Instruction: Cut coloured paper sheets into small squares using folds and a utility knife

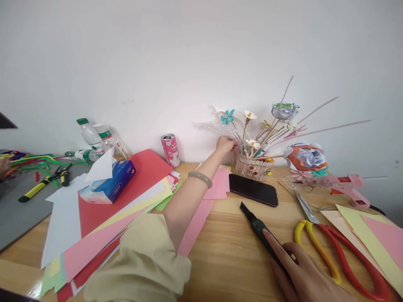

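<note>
The left hand (226, 145), at centre frame, is extended to the glass vase (252, 167) of paper flowers (285, 111). Its fingers are closed around a clear spray stem (214, 127) at the vase rim. The right hand (307, 274), at lower right, lies on the worktop (233, 247). Its fingers are pressed together over the handle of a black utility knife (256, 222), whose blade points toward a dark phone (253, 189). Red-and-yellow scissors (333, 251) lie just beside the right hand. Coloured paper sheets (103, 218) fill the lower left, under a tissue pack (108, 184).
</note>
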Available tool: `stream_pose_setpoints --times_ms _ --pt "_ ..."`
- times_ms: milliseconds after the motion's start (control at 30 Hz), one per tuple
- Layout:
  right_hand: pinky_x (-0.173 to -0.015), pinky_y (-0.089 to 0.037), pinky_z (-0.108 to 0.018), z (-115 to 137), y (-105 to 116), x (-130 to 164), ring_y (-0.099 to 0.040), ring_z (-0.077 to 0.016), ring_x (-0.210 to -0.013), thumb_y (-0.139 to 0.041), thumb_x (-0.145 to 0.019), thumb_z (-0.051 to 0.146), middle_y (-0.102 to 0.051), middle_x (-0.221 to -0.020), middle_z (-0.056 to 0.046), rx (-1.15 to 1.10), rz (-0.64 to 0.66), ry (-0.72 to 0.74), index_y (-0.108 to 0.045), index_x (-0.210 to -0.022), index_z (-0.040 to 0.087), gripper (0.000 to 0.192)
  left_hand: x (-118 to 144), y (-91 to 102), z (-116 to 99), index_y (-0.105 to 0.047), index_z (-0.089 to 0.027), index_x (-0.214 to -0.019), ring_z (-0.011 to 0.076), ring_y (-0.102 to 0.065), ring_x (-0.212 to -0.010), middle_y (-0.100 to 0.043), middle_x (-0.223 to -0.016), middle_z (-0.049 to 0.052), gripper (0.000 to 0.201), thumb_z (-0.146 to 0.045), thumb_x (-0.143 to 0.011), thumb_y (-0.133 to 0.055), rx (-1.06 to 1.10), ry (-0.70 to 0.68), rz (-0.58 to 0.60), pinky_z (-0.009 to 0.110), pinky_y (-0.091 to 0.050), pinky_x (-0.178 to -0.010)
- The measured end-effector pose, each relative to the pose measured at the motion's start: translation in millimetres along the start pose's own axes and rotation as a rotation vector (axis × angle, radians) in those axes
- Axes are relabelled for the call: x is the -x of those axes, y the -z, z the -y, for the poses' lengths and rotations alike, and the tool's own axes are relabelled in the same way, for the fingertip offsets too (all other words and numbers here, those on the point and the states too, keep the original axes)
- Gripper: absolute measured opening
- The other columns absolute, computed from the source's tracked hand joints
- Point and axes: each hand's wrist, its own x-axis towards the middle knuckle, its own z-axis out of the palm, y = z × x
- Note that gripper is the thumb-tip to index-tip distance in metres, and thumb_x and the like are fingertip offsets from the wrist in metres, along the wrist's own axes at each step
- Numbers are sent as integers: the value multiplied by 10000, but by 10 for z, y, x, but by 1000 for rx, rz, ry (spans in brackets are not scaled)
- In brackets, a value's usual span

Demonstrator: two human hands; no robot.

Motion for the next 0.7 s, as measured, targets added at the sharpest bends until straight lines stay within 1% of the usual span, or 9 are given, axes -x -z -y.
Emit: stream_pose_setpoints --times_ms 67,133,200,300,400,500,567,667,700 --pt "-358 -464 -184 -19 0 -9 -646 -136 -578 -372 -909 265 -635 -869 -29 15 -1 8 -285 -1428 307 527 57 39 -1 -527 -145 -1174 209 -588 -976 -555 -1161 90 315 -309 -905 -551 4 -10 34 405 -505 -815" --pt "-375 -475 -203 -23 12 -24 -638 -134 -561 -330 -890 150 -626 -915 -45 69 -18 29 -170 -1459 305 611 136 116 6 -527 -145 -1173 208 -589 -975 -556 -1160 89 314 -307 -905 -551 1 -17 66 404 -506 -814" --pt "-413 -496 -218 -17 33 -37 -650 -148 -613 -288 -841 41 -619 -968 -69 134 -35 60 -108 -1468 295 700 231 238 32 -526 -145 -1174 208 -589 -975 -556 -1160 90 314 -305 -905 -551 -16 -12 85 403 -506 -814" --pt "-528 -547 -275 -14 45 -27 -660 -208 -798 -299 -786 -21 -618 -1017 -101 197 -46 115 -97 -1472 250 765 419 488 124 -527 -141 -1173 207 -591 -970 -558 -1155 92 316 -306 -904 -553 -88 17 101 400 -507 -811" --pt "-641 -560 -350 -55 -2 21 -628 -256 -918 -334 -774 -25 -611 -1054 -129 229 -30 162 -210 -1447 178 714 735 789 252 -542 -139 -1147 198 -600 -948 -575 -1127 84 292 -301 -904 -554 -209 46 95 393 -512 -801" --pt "-748 -537 -429 -115 -62 49 -589 -298 -1007 -346 -778 -8 -594 -1117 -161 268 -25 188 -378 -1364 128 603 1299 1101 336 -634 -99 -991 214 -628 -924 -668 -965 91 177 -197 -849 -594 -346 23 84 355 -496 -843" --pt "-792 -516 -459 -109 -61 19 -568 -314 -1053 -342 -786 20 -581 -1161 -178 270 -58 203 -455 -1307 113 541 1817 1280 364 -675 -158 -938 246 -612 -998 -692 -980 49 152 -222 -831 -588 -440 -30 82 364 -476 -890" --pt "-791 -522 -379 81 22 -117 -591 -256 -1033 -344 -828 96 -621 -1142 -138 168 -149 289 -562 -1188 131 423 2651 1442 452 -696 -205 -971 269 -594 -1062 -678 -1089 43 195 -237 -829 -567 -599 -116 96 403 -431 -962" --pt "-781 -525 -332 201 57 -179 -608 -220 -1003 -347 -850 128 -644 -1114 -111 117 -173 342 -592 -1143 145 382 2897 1461 510 -676 -221 -1046 260 -567 -1121 -642 -1176 41 242 -243 -868 -514 -795 -247 185 402 -411 -992"
